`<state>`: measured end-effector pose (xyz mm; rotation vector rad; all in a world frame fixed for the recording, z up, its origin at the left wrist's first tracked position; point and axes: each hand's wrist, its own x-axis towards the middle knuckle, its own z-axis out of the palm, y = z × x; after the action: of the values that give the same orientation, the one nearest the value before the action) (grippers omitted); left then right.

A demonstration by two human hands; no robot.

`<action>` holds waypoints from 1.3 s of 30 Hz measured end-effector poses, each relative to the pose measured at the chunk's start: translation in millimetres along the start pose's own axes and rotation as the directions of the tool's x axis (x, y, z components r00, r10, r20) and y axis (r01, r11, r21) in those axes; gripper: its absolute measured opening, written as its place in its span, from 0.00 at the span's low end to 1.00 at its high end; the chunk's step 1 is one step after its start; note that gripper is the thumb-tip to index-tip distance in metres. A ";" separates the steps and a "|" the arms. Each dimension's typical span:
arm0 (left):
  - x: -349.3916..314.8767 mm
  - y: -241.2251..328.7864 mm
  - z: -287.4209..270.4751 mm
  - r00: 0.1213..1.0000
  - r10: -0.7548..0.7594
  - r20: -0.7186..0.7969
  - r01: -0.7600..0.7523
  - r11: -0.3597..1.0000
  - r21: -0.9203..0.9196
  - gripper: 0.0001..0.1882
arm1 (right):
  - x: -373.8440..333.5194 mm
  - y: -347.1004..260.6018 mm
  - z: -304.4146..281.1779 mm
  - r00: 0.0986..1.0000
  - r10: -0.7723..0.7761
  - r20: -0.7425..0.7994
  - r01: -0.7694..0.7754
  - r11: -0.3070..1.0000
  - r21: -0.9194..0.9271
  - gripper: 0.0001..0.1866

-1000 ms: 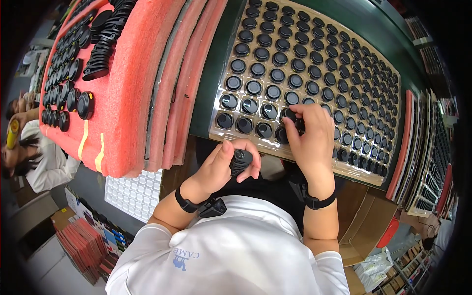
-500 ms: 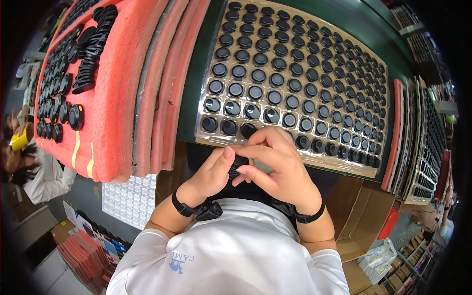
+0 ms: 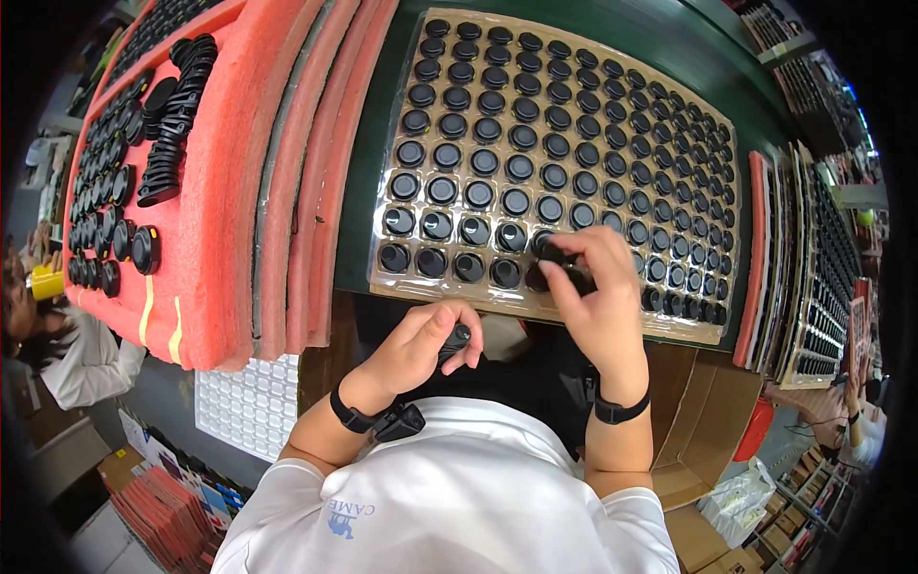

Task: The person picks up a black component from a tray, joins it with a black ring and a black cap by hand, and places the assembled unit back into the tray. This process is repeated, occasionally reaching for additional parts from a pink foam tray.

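My left hand [image 3: 427, 342] is closed around a small round black part [image 3: 456, 339] in front of the tray's near edge. Over the near rows of the clear plastic tray [image 3: 421, 287], my right hand [image 3: 604, 287] pinches another black round part [image 3: 550, 251] between thumb and fingers, at one of the pockets. Those fingers partly cover the pockets beneath them. Similar black round parts [image 3: 469, 267] sit in the pockets, row after row across the tray.
Stacked red foam sheets [image 3: 225, 297] stand at the left, with loose black parts [image 3: 145, 251] on top. More filled trays [image 3: 813, 287] stack at the right. Below are an open cardboard box [image 3: 703, 421] and a white pocketed tray [image 3: 251, 402]. A person's white sleeve [image 3: 91, 364] shows far left.
My right hand has left my left hand and moved right, out over the tray's near rows. The left hand has dropped slightly, still closed around a black part.
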<state>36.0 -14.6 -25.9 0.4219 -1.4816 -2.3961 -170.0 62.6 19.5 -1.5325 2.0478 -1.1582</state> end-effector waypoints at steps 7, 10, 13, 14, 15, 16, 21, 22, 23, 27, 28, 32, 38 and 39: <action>-0.6 3.4 -0.3 1.000 0.008 0.003 -0.008 1.000 0.007 0.32 | 11.2 11.4 2.7 0.990 -0.128 -0.058 0.091 0.900 -0.426 0.12; -1.3 5.5 0.7 1.000 0.011 -0.005 -0.011 1.000 0.001 0.32 | 11.7 10.8 3.5 0.986 -0.165 -0.009 0.146 0.897 -0.418 0.13; -1.3 7.5 3.1 1.000 0.020 -0.019 -0.020 1.000 -0.007 0.32 | 5.1 8.4 -3.0 0.981 -0.189 -0.039 0.168 0.935 -0.312 0.13; -0.4 8.8 4.4 0.999 0.044 -0.026 -0.043 0.999 0.005 0.31 | 2.0 6.5 -5.2 0.978 -0.201 -0.053 0.181 0.949 -0.257 0.14; 0.9 10.3 6.1 0.997 0.067 -0.033 -0.067 0.998 0.017 0.31 | -1.7 3.1 -7.1 0.978 -0.202 -0.055 0.182 0.950 -0.254 0.14; 2.0 11.8 8.0 0.995 0.090 -0.039 -0.089 0.996 0.029 0.31 | -6.3 -1.6 -9.1 0.972 -0.232 -0.032 0.227 0.965 -0.129 0.14; 7.0 18.7 24.8 0.988 0.071 -0.135 -0.071 0.997 0.003 0.22 | -29.5 -19.4 -12.7 0.942 -0.334 0.023 0.326 0.930 0.168 0.16; 7.2 21.1 27.0 0.988 0.070 -0.137 -0.055 0.992 0.111 0.19 | -33.0 -20.7 -13.4 0.936 -0.350 0.033 0.338 0.923 0.182 0.16; 7.3 23.4 29.2 0.988 0.070 -0.138 -0.038 0.975 0.218 0.16 | -36.0 -20.9 -13.8 0.937 -0.349 0.028 0.338 0.923 0.184 0.16; 9.3 29.5 40.2 0.976 0.198 -0.094 -0.150 0.917 0.370 0.15 | -45.6 -20.4 -15.0 0.941 -0.338 -0.014 0.334 0.925 0.181 0.17; 9.2 30.3 42.6 0.963 0.261 -0.070 -0.215 0.896 0.390 0.16 | -47.1 -20.8 -15.4 0.940 -0.339 -0.031 0.338 0.922 0.188 0.17; 6.2 31.9 49.7 0.969 0.225 -0.098 -0.176 0.916 0.361 0.16 | -51.2 -18.7 -16.9 0.922 -0.380 -0.072 0.387 0.903 0.188 0.17; 4.6 31.2 53.3 0.982 0.150 -0.114 -0.119 0.963 0.240 0.19 | -53.4 -9.3 -18.6 0.906 -0.417 -0.072 0.420 0.863 0.281 0.14; 4.7 29.9 51.9 0.989 0.088 -0.118 -0.069 0.985 0.158 0.22 | -55.5 -8.4 -16.9 0.906 -0.417 -0.076 0.421 0.862 0.283 0.14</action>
<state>14.0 13.0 22.7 0.5271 -1.6001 -2.1618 -155.8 119.1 25.2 -1.8658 1.4903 -1.5480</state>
